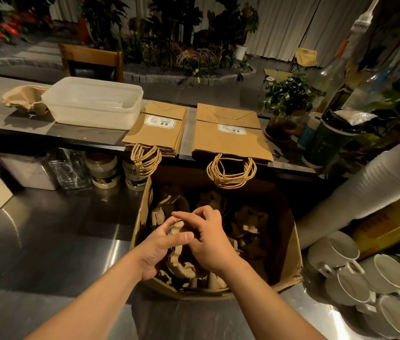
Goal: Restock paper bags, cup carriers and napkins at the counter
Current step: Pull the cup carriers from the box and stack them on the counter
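An open cardboard box [285, 231] on the steel worktop holds several pulp cup carriers [250, 227]. Both hands are inside it. My left hand [162, 246] grips the edge of a stack of cup carriers [179, 261], fingers curled round its top. My right hand [208, 239] holds the same stack from the right, fingers curled over it. On the raised counter behind lie two piles of brown paper bags, a narrow pile [157, 128] and a wider pile [231, 133], handles hanging over the edge. A lone cup carrier [24, 98] sits at the far left.
A translucent plastic tub [93, 104] stands on the counter beside the lone carrier. Jars [103, 173] and containers line the shelf below. At the right are a sleeve of white cups [366, 187], white mugs [348, 273], bottles and a potted plant [287, 96].
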Motion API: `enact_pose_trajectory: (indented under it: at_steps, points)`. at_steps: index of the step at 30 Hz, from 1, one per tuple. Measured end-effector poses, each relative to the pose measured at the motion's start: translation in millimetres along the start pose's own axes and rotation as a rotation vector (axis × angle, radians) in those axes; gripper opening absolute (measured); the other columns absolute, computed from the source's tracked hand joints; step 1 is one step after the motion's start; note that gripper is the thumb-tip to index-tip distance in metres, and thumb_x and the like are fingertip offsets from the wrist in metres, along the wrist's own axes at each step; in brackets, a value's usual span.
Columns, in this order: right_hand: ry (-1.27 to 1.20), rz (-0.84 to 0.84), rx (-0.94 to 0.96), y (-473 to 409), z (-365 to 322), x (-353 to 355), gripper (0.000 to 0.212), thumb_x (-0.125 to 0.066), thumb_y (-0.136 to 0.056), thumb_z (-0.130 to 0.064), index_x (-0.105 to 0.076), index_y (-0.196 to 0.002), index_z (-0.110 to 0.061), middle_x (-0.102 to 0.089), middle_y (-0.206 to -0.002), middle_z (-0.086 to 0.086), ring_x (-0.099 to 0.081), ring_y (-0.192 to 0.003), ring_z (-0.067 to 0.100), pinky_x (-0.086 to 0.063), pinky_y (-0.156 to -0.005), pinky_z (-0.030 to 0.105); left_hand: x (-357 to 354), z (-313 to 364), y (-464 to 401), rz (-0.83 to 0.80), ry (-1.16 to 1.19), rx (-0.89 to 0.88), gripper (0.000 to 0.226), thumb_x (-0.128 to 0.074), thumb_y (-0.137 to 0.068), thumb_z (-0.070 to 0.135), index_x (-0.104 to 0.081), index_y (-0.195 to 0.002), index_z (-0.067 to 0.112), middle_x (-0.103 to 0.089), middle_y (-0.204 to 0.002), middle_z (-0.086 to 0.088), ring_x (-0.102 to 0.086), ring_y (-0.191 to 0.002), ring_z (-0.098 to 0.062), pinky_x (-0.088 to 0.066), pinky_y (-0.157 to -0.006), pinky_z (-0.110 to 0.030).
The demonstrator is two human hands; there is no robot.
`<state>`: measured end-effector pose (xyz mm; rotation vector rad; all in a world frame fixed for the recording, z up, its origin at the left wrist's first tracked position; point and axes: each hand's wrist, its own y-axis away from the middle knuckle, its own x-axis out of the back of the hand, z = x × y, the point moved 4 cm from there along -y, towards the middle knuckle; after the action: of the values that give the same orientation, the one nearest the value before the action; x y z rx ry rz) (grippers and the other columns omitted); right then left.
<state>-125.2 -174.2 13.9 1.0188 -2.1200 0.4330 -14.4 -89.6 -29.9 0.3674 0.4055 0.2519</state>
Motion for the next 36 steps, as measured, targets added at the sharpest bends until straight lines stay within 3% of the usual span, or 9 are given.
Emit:
enact_pose_trajectory:
  at_steps: [3,8,10,12,15,17,20,23,36]
  points:
    - [-0.101,-0.006,0.024,0.2,6.1,5.7,0.041,-0.051,-0.104,-0.035,-0.048,-0.14,-0.054,-0.037,-0.124,-0.015,-0.031,-0.121,0.008,-0.034,-0.107,0.03,-1.6,3.6,0.4,-0.019,0.033,-0.02,0.084,-0.097,-0.05,0.046,-0.059,-0.125,0.049,-0.069,-0.129,-0.009,-0.06,-0.127,-0.033,-0.039,-0.115,-0.058]
    - [-0.37,0.325,-0.226,1.5,40.2,32.4,0.026,-0.051,-0.105,-0.031,-0.055,-0.128,-0.04,-0.058,-0.125,-0.014,-0.055,-0.118,0.003,-0.048,-0.095,0.023,1.7,10.8,-2.9,-0.002,0.155,-0.088,0.058,-0.07,-0.077,0.022,-0.063,-0.133,0.034,-0.068,-0.129,-0.016,-0.066,-0.118,-0.039,-0.053,-0.099,-0.056]
    - [-0.388,0.278,-0.418,3.8,56.1,33.9,0.023,-0.054,-0.104,-0.03,-0.058,-0.126,-0.032,-0.064,-0.118,-0.009,-0.065,-0.097,0.004,-0.052,-0.073,0.018,4.8,9.6,-4.3,0.024,0.217,-0.109,0.054,-0.068,-0.077,0.018,-0.066,-0.131,0.029,-0.067,-0.131,-0.02,-0.064,-0.12,-0.041,-0.053,-0.1,-0.057]
    - [-0.278,0.08,-0.544,8.4,73.1,24.8,0.038,-0.059,-0.101,-0.035,-0.054,-0.138,-0.028,-0.065,-0.117,-0.007,-0.065,-0.087,0.006,-0.053,-0.065,0.018,8.6,9.8,-4.9,0.07,0.298,-0.132,0.048,-0.067,-0.079,0.013,-0.07,-0.124,0.028,-0.066,-0.132,-0.02,-0.062,-0.122,-0.043,-0.05,-0.102,-0.06]
    - [-0.036,-0.214,-0.589,17.0,90.3,6.0,0.053,-0.063,-0.093,-0.054,-0.054,-0.14,-0.031,-0.056,-0.137,0.002,-0.058,-0.116,0.015,-0.056,-0.092,0.034,12.0,11.8,-4.7,0.114,0.407,-0.143,0.044,-0.058,-0.082,0.014,-0.069,-0.122,0.028,-0.065,-0.135,-0.018,-0.061,-0.122,-0.043,-0.048,-0.1,-0.063]
    - [0.229,-0.362,-0.567,19.6,95.0,-1.0,0.067,-0.061,-0.087,-0.066,-0.051,-0.144,-0.032,-0.036,-0.155,0.007,-0.029,-0.144,0.028,-0.037,-0.115,0.048,12.0,13.0,-4.5,0.127,0.443,-0.137,0.047,-0.056,-0.083,0.016,-0.064,-0.128,0.027,-0.062,-0.137,-0.018,-0.061,-0.12,-0.042,-0.052,-0.092,-0.059]
    - [0.409,-0.421,-0.58,23.4,92.0,-2.5,0.093,-0.063,-0.081,-0.073,-0.03,-0.158,-0.033,0.002,-0.169,0.011,0.005,-0.154,0.039,-0.015,-0.121,0.057,12.1,13.2,-4.2,0.15,0.471,-0.13,0.05,-0.056,-0.083,0.018,-0.062,-0.131,0.027,-0.061,-0.139,-0.019,-0.061,-0.119,-0.041,-0.054,-0.089,-0.055]
    - [0.416,-0.536,-0.597,25.3,97.7,-10.6,0.102,-0.066,-0.08,-0.072,-0.022,-0.161,-0.028,0.02,-0.167,0.013,0.017,-0.152,0.042,-0.012,-0.122,0.061,12.4,13.3,-4.5,0.147,0.484,-0.125,0.048,-0.056,-0.083,0.018,-0.064,-0.13,0.028,-0.063,-0.138,-0.019,-0.063,-0.116,-0.041,-0.052,-0.092,-0.057]
    - [0.403,-0.656,-0.504,28.0,118.7,0.2,0.096,-0.07,-0.066,-0.079,-0.036,-0.151,-0.048,0.011,-0.17,-0.004,0.019,-0.153,0.039,-0.002,-0.121,0.063,14.4,11.3,-6.1,0.166,0.484,-0.098,0.049,-0.062,-0.08,0.022,-0.066,-0.128,0.029,-0.062,-0.139,-0.018,-0.062,-0.119,-0.041,-0.045,-0.101,-0.063]
